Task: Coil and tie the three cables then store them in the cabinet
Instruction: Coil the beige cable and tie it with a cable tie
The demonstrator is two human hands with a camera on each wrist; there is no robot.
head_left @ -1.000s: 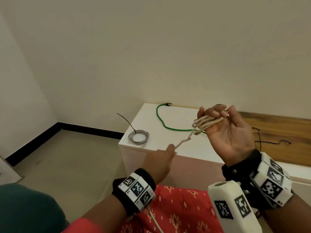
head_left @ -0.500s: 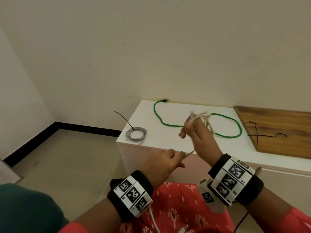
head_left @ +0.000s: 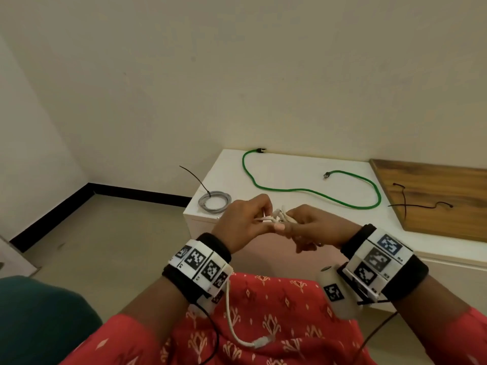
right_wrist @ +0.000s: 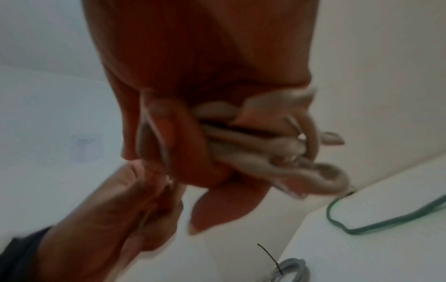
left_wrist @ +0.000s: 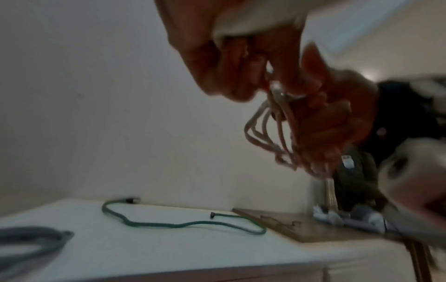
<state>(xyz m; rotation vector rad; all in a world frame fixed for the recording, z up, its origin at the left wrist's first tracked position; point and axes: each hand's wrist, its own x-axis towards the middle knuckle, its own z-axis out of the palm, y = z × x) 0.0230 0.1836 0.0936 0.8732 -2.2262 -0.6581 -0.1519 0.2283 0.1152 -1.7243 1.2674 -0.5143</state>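
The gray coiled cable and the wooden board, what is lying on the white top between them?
The green cable lies there, uncoiled in loose curves on the white cabinet top, between the gray coiled cable and the wooden board. The head view shows it best.

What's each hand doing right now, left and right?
Left hand: closed, pinching the loose end of the white cable.
Right hand: closed, gripping the coiled white cable.

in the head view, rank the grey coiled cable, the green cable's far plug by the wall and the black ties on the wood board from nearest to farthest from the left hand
From the left hand:
1. grey coiled cable, just beyond it at the white cabinet top's left corner.
2. green cable's far plug, at the back edge by the wall.
3. black ties, far right on the wood board.
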